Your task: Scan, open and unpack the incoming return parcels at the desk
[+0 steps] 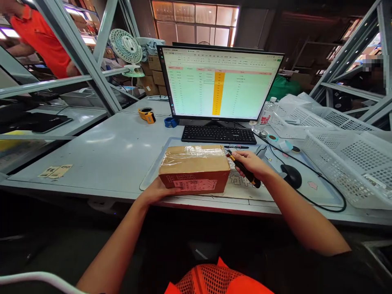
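Observation:
A brown cardboard box (196,163) stands on the mat near the table's front edge. Clear tape runs across its top, and its front side carries a printed label. My left hand (159,191) grips the box at its lower left corner, thumb along the front, the other fingers mostly hidden. In my right hand (249,162) is a yellow and black utility knife (245,169). Its tip is at the top right edge of the box; whether it touches the cardboard I cannot tell.
Behind the box are a keyboard (219,134) and a monitor (220,85). A mouse (290,176), its cable and white plastic baskets (352,163) lie to the right. Tape dispenser (147,115) and blue tape roll (171,122) sit at the back left. A person in orange (43,38) stands beyond the frame.

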`<state>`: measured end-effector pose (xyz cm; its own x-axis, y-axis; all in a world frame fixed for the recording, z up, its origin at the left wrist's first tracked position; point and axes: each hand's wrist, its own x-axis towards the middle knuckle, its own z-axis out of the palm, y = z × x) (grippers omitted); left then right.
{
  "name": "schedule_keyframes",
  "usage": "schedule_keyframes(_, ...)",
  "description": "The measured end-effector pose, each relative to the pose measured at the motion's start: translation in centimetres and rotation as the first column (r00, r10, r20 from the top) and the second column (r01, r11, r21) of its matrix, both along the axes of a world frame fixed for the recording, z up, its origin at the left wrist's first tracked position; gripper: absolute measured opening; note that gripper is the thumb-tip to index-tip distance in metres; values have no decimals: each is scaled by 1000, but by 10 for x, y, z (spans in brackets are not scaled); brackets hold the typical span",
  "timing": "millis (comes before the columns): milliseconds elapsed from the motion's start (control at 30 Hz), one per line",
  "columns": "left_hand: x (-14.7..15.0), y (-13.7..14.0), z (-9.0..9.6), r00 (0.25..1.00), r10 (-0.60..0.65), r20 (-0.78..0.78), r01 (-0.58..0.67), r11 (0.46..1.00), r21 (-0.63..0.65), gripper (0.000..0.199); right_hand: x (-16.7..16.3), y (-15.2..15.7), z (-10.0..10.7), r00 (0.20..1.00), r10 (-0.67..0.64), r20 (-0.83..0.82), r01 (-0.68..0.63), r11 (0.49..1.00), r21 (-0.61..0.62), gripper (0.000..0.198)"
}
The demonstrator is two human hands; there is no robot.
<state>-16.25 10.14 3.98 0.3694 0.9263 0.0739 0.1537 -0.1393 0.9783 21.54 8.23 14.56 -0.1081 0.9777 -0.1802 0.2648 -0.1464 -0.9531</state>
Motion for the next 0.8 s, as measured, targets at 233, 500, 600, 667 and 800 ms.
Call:
schedule_keyframes(233, -2, 2, 1, 997, 19, -72, -18, 1000, 17, 102, -10, 2, 11, 1000, -2, -25, 1, 999, -51, 29)
schedule_keyframes(500, 2, -1, 2, 992, 108, -72, -107, 994, 19, 105, -16, -20, 11, 995, 5, -103, -14, 996, -88, 33)
schedule_keyframes(600, 3, -2, 1, 990, 132, -52, -133, 991, -10, 103, -16, -34, 12, 994, 60, -92, -66, 996, -63, 46)
schedule_keyframes(667, 2, -1, 2, 990, 128, -60, -128, 992, -2, 101, -14, -43, 11, 992, 84, -91, -91, 993, -73, 51)
schedule_keyframes(800, 3, 1, 4, 989, 126, -79, -124, 992, 30, 100, -9, -51, 7, 991, 93, -96, -99, 994, -56, 55)
